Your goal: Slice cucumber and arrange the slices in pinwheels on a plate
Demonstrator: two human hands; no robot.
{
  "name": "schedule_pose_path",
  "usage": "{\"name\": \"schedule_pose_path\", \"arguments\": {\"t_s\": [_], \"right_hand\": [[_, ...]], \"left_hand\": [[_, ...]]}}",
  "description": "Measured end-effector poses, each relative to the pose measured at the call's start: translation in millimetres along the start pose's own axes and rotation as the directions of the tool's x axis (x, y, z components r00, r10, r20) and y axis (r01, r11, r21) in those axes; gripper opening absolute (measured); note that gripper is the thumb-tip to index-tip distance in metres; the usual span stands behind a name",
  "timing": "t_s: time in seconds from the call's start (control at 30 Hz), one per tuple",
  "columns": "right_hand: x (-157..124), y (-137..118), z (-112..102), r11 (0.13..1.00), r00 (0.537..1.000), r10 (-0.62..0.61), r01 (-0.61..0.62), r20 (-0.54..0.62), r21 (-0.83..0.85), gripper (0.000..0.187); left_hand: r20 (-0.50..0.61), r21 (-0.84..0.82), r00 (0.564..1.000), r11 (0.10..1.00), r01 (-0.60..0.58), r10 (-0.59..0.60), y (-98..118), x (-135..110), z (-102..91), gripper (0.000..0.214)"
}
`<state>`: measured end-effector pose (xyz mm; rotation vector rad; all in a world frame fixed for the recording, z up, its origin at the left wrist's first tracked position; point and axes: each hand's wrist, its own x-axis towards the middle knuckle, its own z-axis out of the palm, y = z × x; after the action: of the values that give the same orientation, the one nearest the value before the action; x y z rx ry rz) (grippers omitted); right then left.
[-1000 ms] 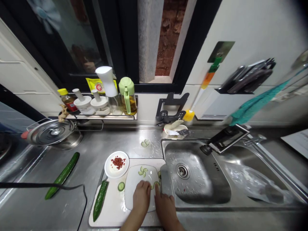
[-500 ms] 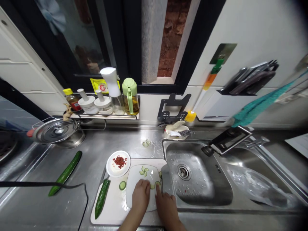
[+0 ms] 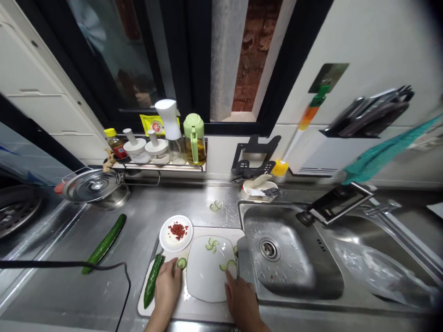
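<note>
A white squarish plate [image 3: 207, 281] lies on the white cutting board [image 3: 183, 306]. Near its top is a small fan of thin cucumber slices [image 3: 212, 245], and more slices [image 3: 227, 266] lie at its right side. My right hand [image 3: 243, 297] rests at that side, index finger stretched out and touching these slices. My left hand [image 3: 168, 286] is off the plate, over the board's left part, fingers loosely bent and seemingly holding nothing. Its fingertips are beside a round cucumber piece [image 3: 182, 263]. Just left of it lies a cut cucumber [image 3: 152, 282].
A round white dish [image 3: 166, 240] with red berries overlaps the board's upper left corner. A whole cucumber [image 3: 105, 242] lies on the steel counter, crossed by a black cable [image 3: 110, 266]. At right is the sink [image 3: 287, 276]. Behind stand bottles on a rack [image 3: 166, 168].
My left hand has moved left, from the plate to the cutting board beside the round cucumber piece. My right hand stays by the slices at the plate's right side. The view has shifted slightly.
</note>
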<state>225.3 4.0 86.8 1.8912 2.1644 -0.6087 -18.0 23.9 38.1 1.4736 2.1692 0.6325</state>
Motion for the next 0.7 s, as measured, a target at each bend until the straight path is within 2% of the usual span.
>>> {"name": "schedule_pose_path", "arguments": {"t_s": [0.17, 0.37, 0.57, 0.7], "right_hand": [[-1.1, -2.3, 3.8, 1.0, 1.0, -0.013, 0.013, 0.005, 0.012, 0.045], [-4.2, -5.6, 0.6, 1.0, 1.0, 0.002, -0.002, 0.003, 0.009, 0.045], [-3.9, -5.7, 3.3, 1.0, 1.0, -0.005, 0.005, -0.02, 0.022, 0.045], [-1.6, -4.3, 9.5, 1.0, 0.998, -0.012, 0.014, -0.055, 0.022, 0.044]], "left_hand": [[0.059, 0.061, 0.997, 0.997, 0.05, -0.054, 5.4, 0.6, 4.1, 0.042], [0.051, 0.069, 0.998, 0.997, 0.037, -0.041, 11.0, -0.3, 0.8, 0.037], [-0.01, -0.006, 1.0, 1.0, -0.012, 0.012, 8.0, 0.3, -0.7, 0.028], [0.02, -0.061, 0.999, 0.998, 0.03, -0.029, 6.1, 2.4, -1.7, 0.023]]}}
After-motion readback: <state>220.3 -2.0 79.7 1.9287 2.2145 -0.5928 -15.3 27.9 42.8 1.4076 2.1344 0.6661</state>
